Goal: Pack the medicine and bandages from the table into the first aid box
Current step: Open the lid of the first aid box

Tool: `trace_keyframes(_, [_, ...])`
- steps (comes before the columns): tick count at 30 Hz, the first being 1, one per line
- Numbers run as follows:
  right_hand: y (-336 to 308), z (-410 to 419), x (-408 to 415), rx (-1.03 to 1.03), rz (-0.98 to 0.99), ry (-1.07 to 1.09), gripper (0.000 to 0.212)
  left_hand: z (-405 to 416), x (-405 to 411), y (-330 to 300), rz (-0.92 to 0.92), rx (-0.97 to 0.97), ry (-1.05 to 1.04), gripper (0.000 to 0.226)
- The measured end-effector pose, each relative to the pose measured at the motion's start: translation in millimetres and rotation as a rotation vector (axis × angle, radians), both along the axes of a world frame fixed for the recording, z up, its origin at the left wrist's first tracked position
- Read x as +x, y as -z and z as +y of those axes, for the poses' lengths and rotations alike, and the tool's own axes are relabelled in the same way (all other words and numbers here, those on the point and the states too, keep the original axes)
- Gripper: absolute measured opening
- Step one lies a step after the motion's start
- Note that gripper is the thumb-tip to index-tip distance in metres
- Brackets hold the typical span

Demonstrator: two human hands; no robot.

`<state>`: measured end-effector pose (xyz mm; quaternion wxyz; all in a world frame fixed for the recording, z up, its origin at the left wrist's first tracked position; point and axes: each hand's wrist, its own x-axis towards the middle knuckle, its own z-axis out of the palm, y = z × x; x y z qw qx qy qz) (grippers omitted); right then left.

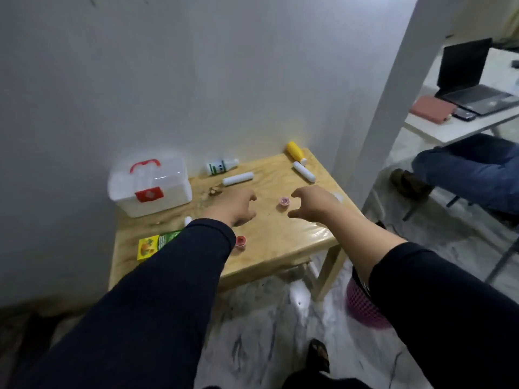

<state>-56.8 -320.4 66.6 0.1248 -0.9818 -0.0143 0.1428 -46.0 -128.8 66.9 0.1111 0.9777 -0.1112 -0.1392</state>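
A closed white first aid box (151,189) with a red handle and red latch stands at the back left of the wooden table (280,242). Behind it lie a white bottle with a green label (222,166), a white bandage roll (238,178), a second bandage roll (304,171) and a yellow bottle (295,152). A pink tape roll (283,202) sits between my hands. A red tape roll (241,242) and a yellow-green medicine carton (153,247) lie near my left sleeve. My left hand (236,207) and right hand (313,204) hover above the table, fingers apart, empty.
A small white item (188,220) peeks out beside my left forearm. A pink basket (362,304) stands on the marble floor under the table's right corner. A seated person's legs (471,175) and a white desk with a laptop (474,82) are at the right.
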Motion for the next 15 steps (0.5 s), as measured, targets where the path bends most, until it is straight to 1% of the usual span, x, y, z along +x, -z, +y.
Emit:
trace_keyframes(4, [-4,70,11,-0.013,-0.036,-0.163,0.061,71,-13,-7,-0.026,0.011,-0.154,0.047])
trace_keyframes(9, [-6,146,35,-0.03,-0.109,-0.361,0.053,140,-17,-1,-0.07,-0.015,-0.343,0.047])
trace_keyframes(12, [-4,184,55,0.0,-0.137,-0.468,0.057,171,-12,4,-0.106,-0.002,-0.41,0.056])
trace_keyframes(15, [-4,218,79,-0.016,-0.187,-0.581,0.061,200,1,7,-0.136,0.009,-0.475,0.058])
